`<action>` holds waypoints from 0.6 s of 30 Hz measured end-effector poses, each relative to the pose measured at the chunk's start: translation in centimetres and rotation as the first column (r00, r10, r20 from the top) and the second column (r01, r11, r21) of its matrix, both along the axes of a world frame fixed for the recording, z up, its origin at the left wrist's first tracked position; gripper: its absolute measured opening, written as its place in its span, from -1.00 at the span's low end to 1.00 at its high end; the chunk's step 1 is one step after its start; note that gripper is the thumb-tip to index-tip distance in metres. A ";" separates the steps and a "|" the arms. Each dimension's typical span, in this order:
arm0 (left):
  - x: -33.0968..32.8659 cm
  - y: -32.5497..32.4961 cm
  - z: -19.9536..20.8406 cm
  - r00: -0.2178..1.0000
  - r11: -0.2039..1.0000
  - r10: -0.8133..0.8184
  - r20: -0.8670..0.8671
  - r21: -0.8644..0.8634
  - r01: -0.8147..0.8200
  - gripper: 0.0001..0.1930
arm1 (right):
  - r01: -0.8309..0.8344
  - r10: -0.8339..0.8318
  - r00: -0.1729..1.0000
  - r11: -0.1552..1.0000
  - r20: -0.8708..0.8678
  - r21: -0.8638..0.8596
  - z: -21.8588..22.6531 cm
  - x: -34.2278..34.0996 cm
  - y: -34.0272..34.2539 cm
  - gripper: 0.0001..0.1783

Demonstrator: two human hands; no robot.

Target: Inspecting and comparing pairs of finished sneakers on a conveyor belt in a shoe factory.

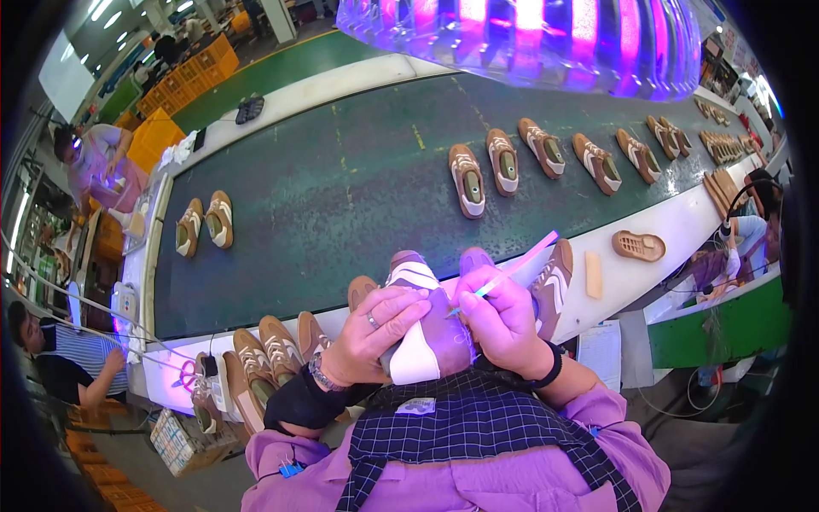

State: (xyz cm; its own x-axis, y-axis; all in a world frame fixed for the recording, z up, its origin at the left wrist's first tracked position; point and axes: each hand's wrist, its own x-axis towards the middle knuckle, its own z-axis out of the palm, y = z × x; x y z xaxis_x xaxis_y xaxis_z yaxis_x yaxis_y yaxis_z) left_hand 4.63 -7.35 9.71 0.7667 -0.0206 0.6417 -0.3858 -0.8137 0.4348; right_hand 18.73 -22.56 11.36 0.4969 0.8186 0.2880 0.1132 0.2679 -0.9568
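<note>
In the head view, a brown and white shoe (422, 328) is held at the lower centre, just above the person's checked apron: the left hand (375, 333) is wrapped around its side with the fingers closed on it, while a thin pink and white pen (512, 269) is pinched in the closed fingers of the right hand (503, 320), its tip set against the shoe. At 12 o'clock from the hands a green conveyor belt (358, 188) is seen carrying pairs of shoes, a sole (638, 246) lies at 2 o'clock on the white desk (682, 226), and a printed cardboard box (179, 439) stands at 8 o'clock on the floor.
</note>
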 end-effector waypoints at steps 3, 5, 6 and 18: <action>0.0 -0.1 -0.1 1.000 1.000 0.007 0.000 -0.026 -0.007 -0.35 | -0.004 0.006 0.997 1.000 0.083 -0.020 0.0 0.3 -0.3 -0.90; 0.2 -0.1 0.0 1.000 0.999 0.023 0.013 -0.025 -0.023 -0.37 | 0.010 -0.008 0.999 0.999 0.039 -0.043 0.1 0.1 -0.3 -0.91; 0.3 -0.2 0.0 0.999 0.999 0.038 0.026 -0.024 -0.038 -0.40 | 0.009 -0.007 0.999 0.999 0.039 -0.043 0.1 0.2 -0.2 -0.91; 0.6 0.0 -0.3 1.000 1.000 0.003 -0.003 -0.020 -0.003 -0.32 | 0.011 -0.016 0.996 0.999 0.089 0.051 -0.6 0.9 0.1 -0.91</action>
State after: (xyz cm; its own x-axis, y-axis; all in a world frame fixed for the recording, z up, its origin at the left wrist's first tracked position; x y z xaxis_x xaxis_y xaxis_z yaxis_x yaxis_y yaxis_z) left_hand 5.28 -7.36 9.41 0.7688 -0.0061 0.6394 -0.3823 -0.8059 0.4520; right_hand 19.64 -22.42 10.80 0.4784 0.7953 0.3724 0.2013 0.3135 -0.9280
